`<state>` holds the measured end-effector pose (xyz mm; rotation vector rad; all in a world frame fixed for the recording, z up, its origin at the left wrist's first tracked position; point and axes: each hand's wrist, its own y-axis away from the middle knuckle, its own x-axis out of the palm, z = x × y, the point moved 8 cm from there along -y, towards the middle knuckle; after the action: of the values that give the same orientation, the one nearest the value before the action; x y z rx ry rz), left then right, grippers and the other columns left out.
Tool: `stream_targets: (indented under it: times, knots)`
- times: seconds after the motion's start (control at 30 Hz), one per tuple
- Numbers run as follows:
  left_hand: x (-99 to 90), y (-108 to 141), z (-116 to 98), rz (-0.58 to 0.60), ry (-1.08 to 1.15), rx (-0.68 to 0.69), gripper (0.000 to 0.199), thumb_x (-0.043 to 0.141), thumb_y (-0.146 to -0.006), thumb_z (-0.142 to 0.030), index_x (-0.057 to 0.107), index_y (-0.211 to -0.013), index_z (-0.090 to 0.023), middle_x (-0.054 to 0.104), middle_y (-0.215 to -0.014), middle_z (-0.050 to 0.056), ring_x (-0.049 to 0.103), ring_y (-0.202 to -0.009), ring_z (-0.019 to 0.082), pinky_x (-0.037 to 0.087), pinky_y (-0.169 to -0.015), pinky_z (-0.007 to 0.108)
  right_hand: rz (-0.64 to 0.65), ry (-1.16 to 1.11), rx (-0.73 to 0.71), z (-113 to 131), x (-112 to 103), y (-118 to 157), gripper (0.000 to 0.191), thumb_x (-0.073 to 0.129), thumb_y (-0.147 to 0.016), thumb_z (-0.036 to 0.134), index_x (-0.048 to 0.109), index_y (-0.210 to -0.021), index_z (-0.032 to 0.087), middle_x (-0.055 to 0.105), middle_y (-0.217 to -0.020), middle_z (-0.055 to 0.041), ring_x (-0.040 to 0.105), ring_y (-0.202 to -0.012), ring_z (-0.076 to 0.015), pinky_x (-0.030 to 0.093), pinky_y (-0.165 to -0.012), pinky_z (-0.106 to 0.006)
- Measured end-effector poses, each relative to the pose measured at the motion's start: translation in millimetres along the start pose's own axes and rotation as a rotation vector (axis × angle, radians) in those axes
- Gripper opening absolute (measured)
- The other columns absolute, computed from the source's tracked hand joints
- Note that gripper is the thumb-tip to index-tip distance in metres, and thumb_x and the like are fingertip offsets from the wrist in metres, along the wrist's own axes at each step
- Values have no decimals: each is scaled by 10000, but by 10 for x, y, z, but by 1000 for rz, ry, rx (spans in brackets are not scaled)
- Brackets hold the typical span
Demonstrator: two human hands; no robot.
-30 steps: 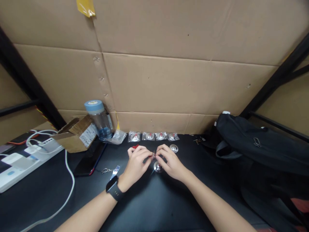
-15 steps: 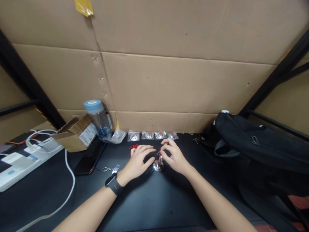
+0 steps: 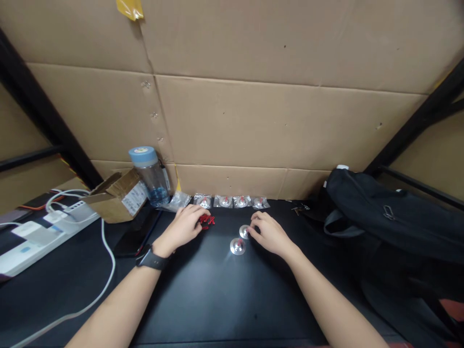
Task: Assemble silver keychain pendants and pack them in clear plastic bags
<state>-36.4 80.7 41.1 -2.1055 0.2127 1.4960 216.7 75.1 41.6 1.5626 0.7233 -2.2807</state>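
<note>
My left hand (image 3: 185, 226) hovers at a small heap of red cords (image 3: 207, 220), thumb and fingers apart, with nothing seen held. A shiny metal disc (image 3: 238, 246) with a red cord at its centre lies on the black table. Just behind it and to its right is a second similar disc (image 3: 244, 232). My right hand (image 3: 267, 233) rests beside that second disc, its thumb tip at the disc's red centre and its index finger apart from the thumb. Several discs in clear bags (image 3: 224, 201) line the back of the table.
At the left are a power strip (image 3: 39, 239) with white cables, an open cardboard box (image 3: 116, 200), a blue-lidded bottle (image 3: 150, 176) and a dark phone (image 3: 134, 237). A black bag (image 3: 380, 212) fills the right side. A cardboard wall (image 3: 232, 125) stands behind.
My left hand has moved left, away from the discs, uncovering more red cords. The disc that was raised at my right fingers now lies behind the other; my right hand has shifted slightly right.
</note>
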Motion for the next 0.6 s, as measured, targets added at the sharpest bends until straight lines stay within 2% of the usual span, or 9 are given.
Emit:
stream_targets:
  times: [0.1,0.3,0.43,0.6]
  knots:
    - [-113,16,164,-73,-130,-112,499,464,-815,-45,601,-1249,-250,648,-1272,69,553,-1196,264,383,-977,410,-17,-6,16,-38,-39,2,141,581,-965,319,656,-889,226,643,-1036,-50,584,-942,-213,471,-849,-354]
    - [-314,144,630,-176,-392,-368,546,535,-839,-156,546,-1381,-218,620,-1315,140,530,-1195,335,414,-899,451,-44,-45,24,-128,-91,6,53,618,-921,245,644,-967,241,649,-1065,-46,586,-968,-220,473,-859,-352]
    - [-308,201,895,-114,-368,-418,398,597,-850,-268,669,-1240,-230,680,-1254,121,554,-1184,351,408,-923,475,-8,-177,-61,-59,-89,14,82,582,-950,246,647,-999,241,637,-1106,-54,590,-1030,-214,480,-923,-349]
    - [-318,236,1065,-70,-270,-414,314,634,-840,-315,729,-1137,-274,749,-1164,86,624,-1158,344,405,-969,483,31,-254,-124,34,-87,22,109,566,-962,257,658,-1017,241,640,-1108,-58,596,-1055,-214,481,-959,-354]
